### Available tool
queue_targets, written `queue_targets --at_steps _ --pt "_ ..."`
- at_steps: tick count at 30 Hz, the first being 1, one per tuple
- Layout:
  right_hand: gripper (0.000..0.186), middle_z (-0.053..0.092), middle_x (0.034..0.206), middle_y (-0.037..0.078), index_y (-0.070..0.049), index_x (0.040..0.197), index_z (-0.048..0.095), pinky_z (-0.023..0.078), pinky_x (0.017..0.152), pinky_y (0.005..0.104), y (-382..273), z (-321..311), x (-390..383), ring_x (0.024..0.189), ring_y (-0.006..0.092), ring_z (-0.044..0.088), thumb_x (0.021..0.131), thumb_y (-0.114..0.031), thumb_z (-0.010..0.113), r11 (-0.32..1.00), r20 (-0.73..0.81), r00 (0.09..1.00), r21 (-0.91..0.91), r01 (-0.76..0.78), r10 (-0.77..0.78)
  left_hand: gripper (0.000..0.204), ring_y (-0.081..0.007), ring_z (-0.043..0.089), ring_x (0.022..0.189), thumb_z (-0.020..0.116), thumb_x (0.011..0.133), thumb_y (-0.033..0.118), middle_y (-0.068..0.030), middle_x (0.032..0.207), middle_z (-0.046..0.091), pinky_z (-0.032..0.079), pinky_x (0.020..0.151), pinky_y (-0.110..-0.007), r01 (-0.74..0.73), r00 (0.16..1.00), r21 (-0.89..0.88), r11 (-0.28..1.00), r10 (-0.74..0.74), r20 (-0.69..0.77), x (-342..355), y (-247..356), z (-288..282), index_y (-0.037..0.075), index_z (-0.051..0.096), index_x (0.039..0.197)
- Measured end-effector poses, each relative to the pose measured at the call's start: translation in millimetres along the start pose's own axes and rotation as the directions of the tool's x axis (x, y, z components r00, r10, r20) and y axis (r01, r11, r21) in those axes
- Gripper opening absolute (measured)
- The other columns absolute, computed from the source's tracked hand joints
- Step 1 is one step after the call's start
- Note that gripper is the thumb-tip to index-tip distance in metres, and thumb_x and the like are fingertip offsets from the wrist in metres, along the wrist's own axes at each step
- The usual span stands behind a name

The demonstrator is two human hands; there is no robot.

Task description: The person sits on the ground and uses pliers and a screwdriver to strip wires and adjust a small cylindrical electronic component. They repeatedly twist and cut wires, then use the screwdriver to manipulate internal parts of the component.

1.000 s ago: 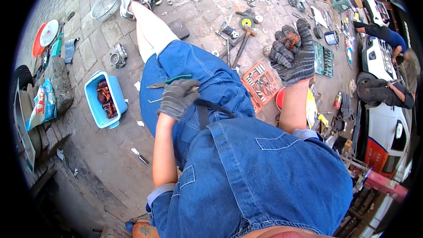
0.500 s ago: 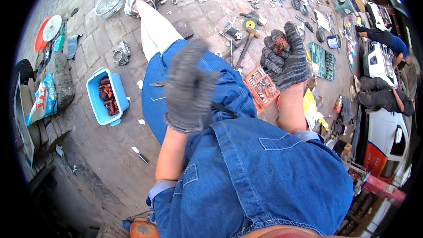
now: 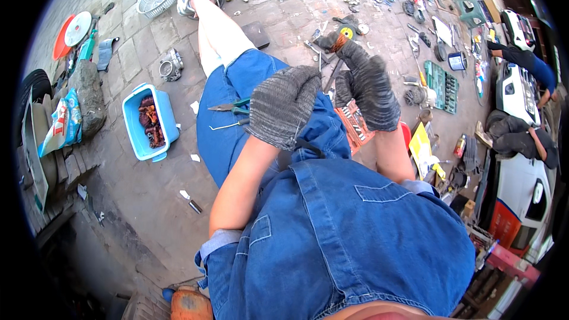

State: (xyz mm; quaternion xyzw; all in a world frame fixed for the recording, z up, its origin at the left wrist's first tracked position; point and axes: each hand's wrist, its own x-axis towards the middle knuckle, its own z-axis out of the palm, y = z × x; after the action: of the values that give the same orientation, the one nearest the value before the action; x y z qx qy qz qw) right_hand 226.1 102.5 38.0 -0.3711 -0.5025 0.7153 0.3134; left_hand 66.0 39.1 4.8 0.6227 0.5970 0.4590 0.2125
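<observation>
My left hand [image 3: 283,106], in a dark grey knit glove, hangs above my denim-covered lap with its fingers curled closed. Anything inside it is hidden. Pliers [image 3: 228,107] with green handles lie on my thigh beside that hand, their handle ends behind the glove. A thin hooked pick [image 3: 230,125] lies just below them. My right hand [image 3: 372,89], gloved alike, is a little to the right, its fingers pointing up and left. Copper-coloured strands [image 3: 339,42] show at its fingertips by a small dark end; what this belongs to is unclear.
A light-blue basin [image 3: 128,127] with rusty, copper-coloured parts stands on the paving at left. Past it lie a round metal housing [image 3: 170,65] and a wire basket [image 3: 157,0]. An orange tool case [image 3: 357,133] is by my right hand. Other people [image 3: 515,124] crouch near white vehicles at far right.
My right hand has turned from palm up, with fingers curled round copper-coloured strands, to reaching up and left. My left hand, blurred before, has moved right and down, baring more of the pliers and pick.
</observation>
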Motion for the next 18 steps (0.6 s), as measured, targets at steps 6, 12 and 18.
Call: queue_targets --at_steps 6,12,18 --pt "0.034 0.054 0.069 0.000 -0.005 0.094 0.061 0.037 0.050 0.0187 14.1 -11.1 -7.8 0.053 0.0060 0.046 0.089 -0.037 0.053 0.925 -0.027 0.973 -0.306 -0.225 0.228 0.017 -0.0260 0.063 0.075 0.063 0.079 0.018 -0.0112 0.083 0.065 0.049 0.069 -0.034 -0.132 0.991 0.192 0.972 0.125 0.052 20.5 -9.0 -20.9 0.007 0.066 0.092" --pt "0.045 0.045 0.054 0.001 -0.005 0.068 0.054 0.035 0.041 0.0247 23.3 -32.1 -0.6 0.042 0.0118 0.039 0.086 -0.046 0.052 0.802 -0.191 0.965 0.596 -0.033 0.182 0.018 -0.0219 0.064 0.073 0.063 0.079 0.018 -0.0104 0.081 0.066 0.049 0.068 -0.031 -0.072 0.997 0.048 0.996 0.072 -0.002 16.1 -13.5 -1.4 0.006 0.068 0.092" --pt "0.020 0.049 0.055 -0.001 -0.017 0.069 0.056 0.036 0.036 0.0266 -22.0 -32.0 1.1 0.039 0.0120 0.042 0.084 -0.029 0.062 0.865 -0.590 0.780 0.484 0.132 0.211 0.017 -0.0161 0.061 0.063 0.062 0.081 0.015 -0.0079 0.077 0.066 0.048 0.062 -0.029 0.148 0.988 0.082 0.986 -0.144 -0.046 3.8 -50.3 -17.3 0.005 0.067 0.094"
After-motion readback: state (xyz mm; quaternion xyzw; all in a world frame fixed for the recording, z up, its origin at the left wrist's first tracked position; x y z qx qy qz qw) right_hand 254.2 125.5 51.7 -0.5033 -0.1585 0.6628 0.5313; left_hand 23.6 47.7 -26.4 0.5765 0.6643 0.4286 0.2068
